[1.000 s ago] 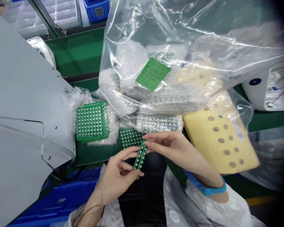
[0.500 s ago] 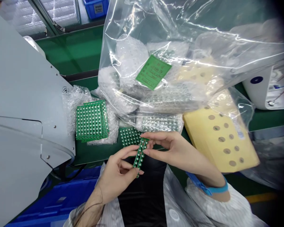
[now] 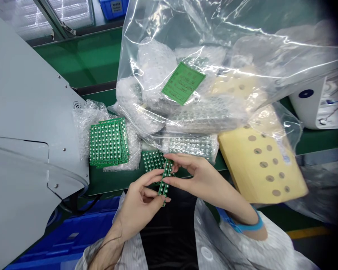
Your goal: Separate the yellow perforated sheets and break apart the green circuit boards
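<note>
Between my two hands is a narrow green circuit board strip (image 3: pixel 165 179) with rows of small white components, held tilted above the table's front edge. My left hand (image 3: pixel 146 200) grips its lower end between thumb and fingers. Thumb and fingers of my right hand (image 3: pixel 187 170) pinch its upper part. Just behind the strip lies a green circuit board panel (image 3: pixel 152 160), partly covered by my hands. Farther left, a stack of similar green panels (image 3: pixel 107 143) rests on bubble wrap (image 3: pixel 135 150).
A large clear plastic bag (image 3: pixel 214 33) with a green label (image 3: pixel 183 83) holds bubble-wrapped boards. Yellow foam sheets (image 3: pixel 270 172) lie at the right, near a white housing (image 3: pixel 307 108). A grey machine (image 3: pixel 30 112) stands left, above a blue bin (image 3: pixel 70 236).
My right hand has shifted slightly left and up along the strip. The strip stands a little more upright, and both hands still hold it.
</note>
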Available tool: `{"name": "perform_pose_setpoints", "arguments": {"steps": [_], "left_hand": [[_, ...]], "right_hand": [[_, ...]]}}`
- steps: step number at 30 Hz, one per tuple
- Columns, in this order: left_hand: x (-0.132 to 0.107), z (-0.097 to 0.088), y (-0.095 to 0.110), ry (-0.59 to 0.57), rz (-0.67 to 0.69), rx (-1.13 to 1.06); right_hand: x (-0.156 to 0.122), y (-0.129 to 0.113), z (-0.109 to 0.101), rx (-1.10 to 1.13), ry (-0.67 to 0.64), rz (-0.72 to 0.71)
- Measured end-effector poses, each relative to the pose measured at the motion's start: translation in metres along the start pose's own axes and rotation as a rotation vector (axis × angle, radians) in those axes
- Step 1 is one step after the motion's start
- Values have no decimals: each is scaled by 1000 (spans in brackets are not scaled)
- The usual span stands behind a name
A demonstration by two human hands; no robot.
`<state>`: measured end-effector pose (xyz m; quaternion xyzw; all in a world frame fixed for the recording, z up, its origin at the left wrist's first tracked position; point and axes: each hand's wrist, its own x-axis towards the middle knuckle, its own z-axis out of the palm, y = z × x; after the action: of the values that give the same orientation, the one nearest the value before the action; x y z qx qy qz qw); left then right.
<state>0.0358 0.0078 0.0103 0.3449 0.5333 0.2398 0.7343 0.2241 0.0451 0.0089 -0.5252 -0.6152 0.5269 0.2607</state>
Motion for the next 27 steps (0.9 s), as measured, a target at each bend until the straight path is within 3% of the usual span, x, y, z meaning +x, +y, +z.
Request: {"name": "perform_pose_setpoints", "arguments": {"steps": [8, 14, 22, 27], "left_hand": [[2, 0, 0, 7, 3, -62], [1, 2, 2, 10, -5, -121], [2, -2, 1, -45, 9, -108], [1, -1, 0, -57, 35, -71]], "right_hand": [[-2, 3, -1, 75, -55, 9], [0, 3, 5, -16, -9, -10], [-3, -2, -2, 23, -86, -7], [-4, 0, 4, -66, -44, -7]]}}
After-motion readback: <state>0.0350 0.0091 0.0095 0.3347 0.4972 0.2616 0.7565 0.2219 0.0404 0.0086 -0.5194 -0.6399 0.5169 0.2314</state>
